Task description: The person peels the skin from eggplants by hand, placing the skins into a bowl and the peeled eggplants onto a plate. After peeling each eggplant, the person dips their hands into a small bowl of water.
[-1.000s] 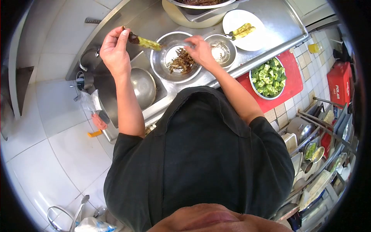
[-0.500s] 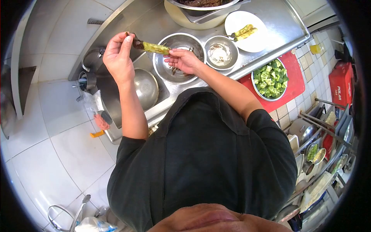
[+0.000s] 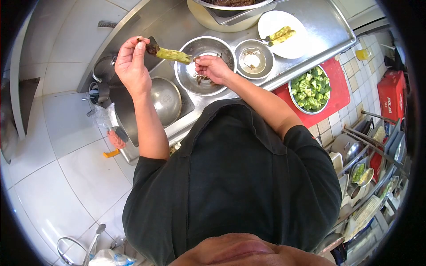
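Observation:
My left hand holds a charred green pepper by its dark stem end, raised over the sink edge. My right hand pinches the pepper's free tip with its fingers, above a large steel bowl that holds dark peelings. A smaller steel bowl with white contents stands just right of it. On the white plate behind lie two peeled green peppers.
A steel bowl sits in the sink at left. A bowl of broccoli stands on a red board. A big pot is at the back. Racks of dishes fill the right side.
My right hand rose from the bowl of peelings to the pepper's tip and now pinches it. My left hand stayed raised, shifting slightly left.

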Action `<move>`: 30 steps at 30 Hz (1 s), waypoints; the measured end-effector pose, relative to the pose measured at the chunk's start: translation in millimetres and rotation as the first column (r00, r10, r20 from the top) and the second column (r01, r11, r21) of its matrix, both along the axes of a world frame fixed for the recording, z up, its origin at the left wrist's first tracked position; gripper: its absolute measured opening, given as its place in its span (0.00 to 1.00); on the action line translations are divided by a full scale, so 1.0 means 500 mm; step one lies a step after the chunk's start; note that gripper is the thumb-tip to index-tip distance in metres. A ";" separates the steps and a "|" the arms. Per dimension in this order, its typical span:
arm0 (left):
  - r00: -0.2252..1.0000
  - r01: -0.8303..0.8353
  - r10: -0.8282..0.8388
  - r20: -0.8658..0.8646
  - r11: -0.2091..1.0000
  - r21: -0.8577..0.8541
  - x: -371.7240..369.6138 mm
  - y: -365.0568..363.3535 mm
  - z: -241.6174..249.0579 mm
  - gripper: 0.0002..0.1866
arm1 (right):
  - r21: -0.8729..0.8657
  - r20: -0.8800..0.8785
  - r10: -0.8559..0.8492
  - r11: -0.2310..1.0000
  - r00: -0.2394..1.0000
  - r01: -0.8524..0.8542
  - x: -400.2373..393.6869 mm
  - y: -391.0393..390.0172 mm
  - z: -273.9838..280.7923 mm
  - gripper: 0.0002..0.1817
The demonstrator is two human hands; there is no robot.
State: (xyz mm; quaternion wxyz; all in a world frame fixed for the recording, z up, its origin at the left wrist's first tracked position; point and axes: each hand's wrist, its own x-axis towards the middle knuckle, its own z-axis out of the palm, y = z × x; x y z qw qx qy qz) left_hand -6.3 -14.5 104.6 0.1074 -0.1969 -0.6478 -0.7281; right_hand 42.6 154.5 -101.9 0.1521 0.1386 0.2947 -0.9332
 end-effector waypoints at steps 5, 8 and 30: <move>1.000 0.022 -0.022 -0.022 0.999 0.029 -0.012 -0.006 -0.012 0.06 | 0.427 0.052 0.016 0.904 0.999 -0.036 -0.006 0.014 -0.035 0.06; 0.999 0.009 -0.009 -0.044 1.000 0.014 -0.020 -0.017 -0.012 0.07 | 0.944 -0.076 0.197 0.330 0.977 0.007 0.009 0.027 -0.054 0.07; 0.967 0.256 -0.250 -0.058 0.942 0.215 -0.054 -0.077 -0.002 0.08 | 0.784 0.143 0.478 -0.589 0.867 0.195 0.037 0.026 0.011 0.12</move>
